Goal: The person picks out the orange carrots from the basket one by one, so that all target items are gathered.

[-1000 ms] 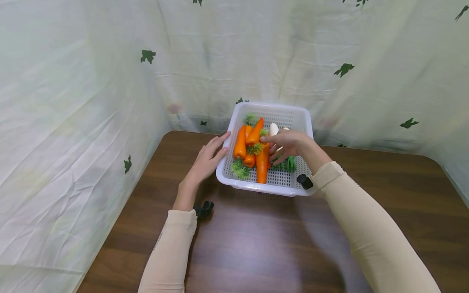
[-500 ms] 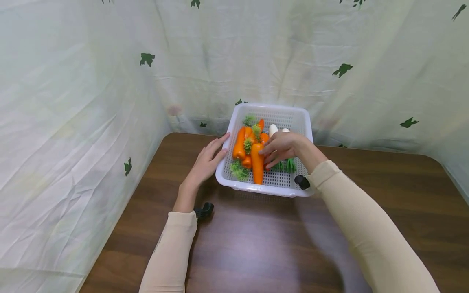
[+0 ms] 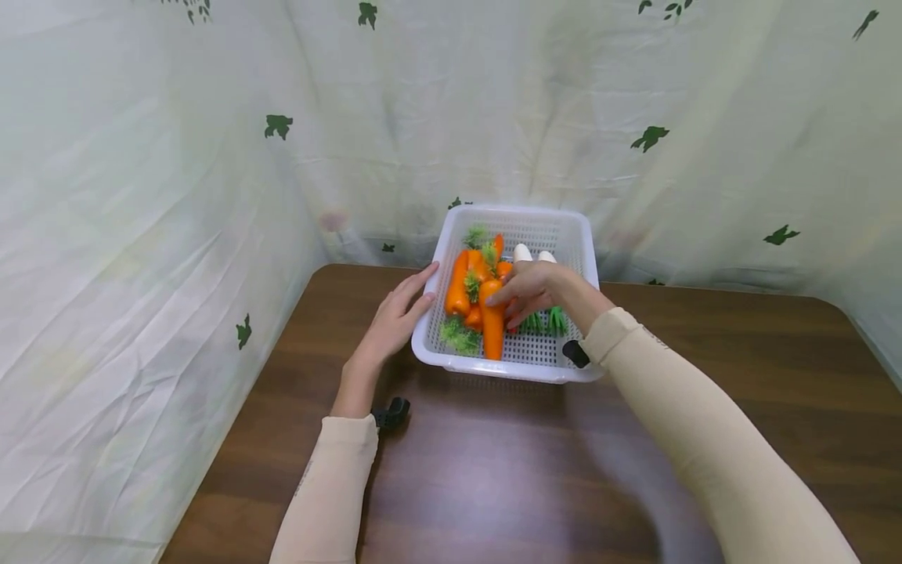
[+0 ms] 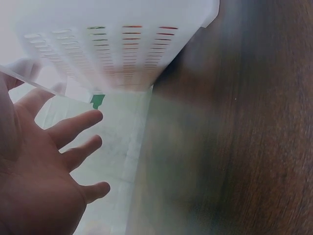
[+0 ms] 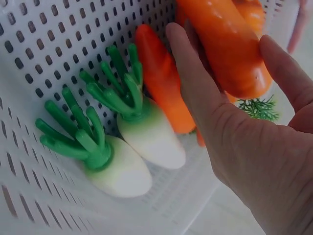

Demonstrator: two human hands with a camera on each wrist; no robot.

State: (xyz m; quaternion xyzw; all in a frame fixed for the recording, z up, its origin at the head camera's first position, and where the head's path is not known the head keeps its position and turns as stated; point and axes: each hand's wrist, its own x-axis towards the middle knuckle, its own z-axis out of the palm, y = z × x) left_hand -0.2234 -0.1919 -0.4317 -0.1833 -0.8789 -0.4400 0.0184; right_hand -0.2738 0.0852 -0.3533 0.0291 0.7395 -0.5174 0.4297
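A white perforated basket [image 3: 524,371] holds several orange carrots with feathery green tops and two white radishes [image 5: 122,171] with green stalks. My right hand [image 3: 546,286] reaches into it and grips the front carrot [image 3: 493,338], thumb on one side and fingers on the other. In the right wrist view, this carrot's smooth blunt end [image 5: 244,73] shows between thumb and fingers. Beside the radishes lies a redder carrot [image 5: 159,73], partly behind my fingers. My left hand [image 3: 390,323] rests against the basket's left rim, its fingers spread and fairly straight.
The basket stands near the back edge of a brown wooden table [image 3: 486,470]. Behind and to the left hangs a pale curtain [image 3: 437,117] with green leaf prints. A black camera [image 3: 575,354] on my right wrist sits close over the basket's front right corner.
My right hand has come down and left onto the front carrot, its fingers closing in from spread. The carrots in the middle have shifted a little. The left hand stays at the rim.
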